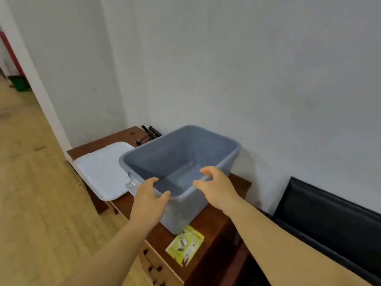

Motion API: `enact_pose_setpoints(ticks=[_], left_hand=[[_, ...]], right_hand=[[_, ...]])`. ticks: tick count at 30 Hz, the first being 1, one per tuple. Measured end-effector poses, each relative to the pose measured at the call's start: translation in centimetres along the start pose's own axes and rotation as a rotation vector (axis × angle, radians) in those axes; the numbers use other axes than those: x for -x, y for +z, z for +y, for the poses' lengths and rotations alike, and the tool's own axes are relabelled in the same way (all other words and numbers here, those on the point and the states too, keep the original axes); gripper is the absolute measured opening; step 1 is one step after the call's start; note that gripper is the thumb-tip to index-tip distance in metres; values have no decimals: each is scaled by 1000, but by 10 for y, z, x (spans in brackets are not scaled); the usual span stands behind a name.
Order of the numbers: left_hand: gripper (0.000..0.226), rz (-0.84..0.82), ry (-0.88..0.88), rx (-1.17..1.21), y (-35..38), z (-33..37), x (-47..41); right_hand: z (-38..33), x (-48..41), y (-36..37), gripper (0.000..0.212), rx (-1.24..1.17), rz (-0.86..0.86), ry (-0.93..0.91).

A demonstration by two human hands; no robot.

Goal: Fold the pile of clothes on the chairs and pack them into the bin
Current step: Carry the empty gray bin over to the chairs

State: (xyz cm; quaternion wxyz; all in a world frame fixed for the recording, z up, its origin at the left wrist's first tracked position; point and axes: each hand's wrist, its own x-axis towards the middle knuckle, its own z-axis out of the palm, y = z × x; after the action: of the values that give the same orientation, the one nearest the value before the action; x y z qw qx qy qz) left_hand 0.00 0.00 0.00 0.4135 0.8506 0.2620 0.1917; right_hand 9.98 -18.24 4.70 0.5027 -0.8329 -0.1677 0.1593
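An empty grey-blue plastic bin [216, 139] stands on a dark brown wooden table [208, 221] against the white wall. My left hand [147, 200] is at the bin's near corner, with fingers and thumb spread apart on either side of the rim. My right hand [216, 188] hovers over the bin's near right rim, fingers loosely curved and apart, holding nothing. I cannot tell whether either hand touches the rim. No clothes or chairs are in view.
A white lid [103, 170] lies on the table left of the bin, overhanging the edge. A yellow-green leaflet [184, 244] lies in front of the bin. Black cables [149, 133] sit behind. A black padded seat [329, 221] is at the right, wooden floor at the left.
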Motion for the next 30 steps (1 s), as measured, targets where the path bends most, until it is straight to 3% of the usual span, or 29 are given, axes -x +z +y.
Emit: enact_pose_setpoints(ticks=[3,6,9,14,17,19,22,26,30], left_hand=[[66,-14,-286,116,11,-38,-12],[60,-54,-599,415,18,-58,-25],[51,-26,-727,693,22,-59,-47],[52,-199,-744,643,36,-41,-58],[26,-173,-778,601,37,-30,-50],[16,-138,-769,598,38,-25,-35],[18,-88,-759,634,32,-28,3],[30,18,-730,563,12,-45,86],[29,136,-721,548,-17,-61,174]], right_hand=[[26,-28,55,45,-85,29,188],[42,-51,94,60,-435,221,427],[47,-73,108,60,-576,262,483],[49,-79,110,31,-667,245,495],[58,-68,109,22,-685,218,522],[68,-51,107,33,-679,163,530],[85,-19,97,55,-669,104,529],[120,21,54,44,-847,139,619],[146,69,47,53,-854,163,643]])
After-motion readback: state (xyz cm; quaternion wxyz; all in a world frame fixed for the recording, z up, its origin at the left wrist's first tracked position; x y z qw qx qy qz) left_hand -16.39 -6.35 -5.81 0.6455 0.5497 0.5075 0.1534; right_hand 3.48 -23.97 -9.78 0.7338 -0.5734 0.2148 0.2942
